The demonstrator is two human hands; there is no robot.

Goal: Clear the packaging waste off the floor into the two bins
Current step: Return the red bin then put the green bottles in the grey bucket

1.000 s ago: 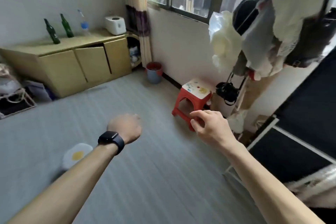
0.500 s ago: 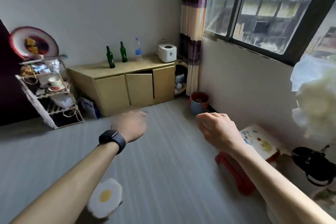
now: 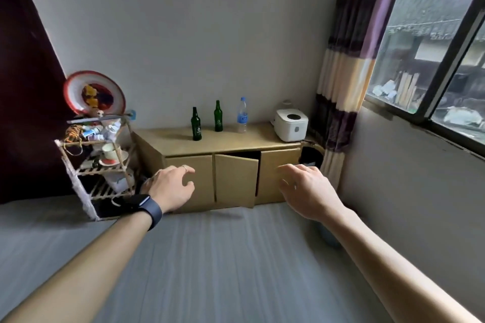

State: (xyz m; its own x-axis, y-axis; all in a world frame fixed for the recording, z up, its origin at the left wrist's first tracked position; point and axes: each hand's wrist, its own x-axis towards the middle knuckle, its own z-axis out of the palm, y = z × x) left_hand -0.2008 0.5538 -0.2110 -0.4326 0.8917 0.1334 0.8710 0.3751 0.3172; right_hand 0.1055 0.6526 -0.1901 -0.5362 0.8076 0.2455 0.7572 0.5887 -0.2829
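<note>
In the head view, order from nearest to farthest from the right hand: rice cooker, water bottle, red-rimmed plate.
1. Rice cooker, right end of cabinet, beyond the right hand.
2. Water bottle, middle of cabinet.
3. Red-rimmed plate, on rack, far left.

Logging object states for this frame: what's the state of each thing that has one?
Left hand: open, holding nothing.
Right hand: open, holding nothing.
Middle door of the tan cabinet: ajar.
Left dark green glass bottle: upright.
Right dark green glass bottle: upright.
Clear plastic water bottle: upright, capped.
White rice cooker: lid shut.
</note>
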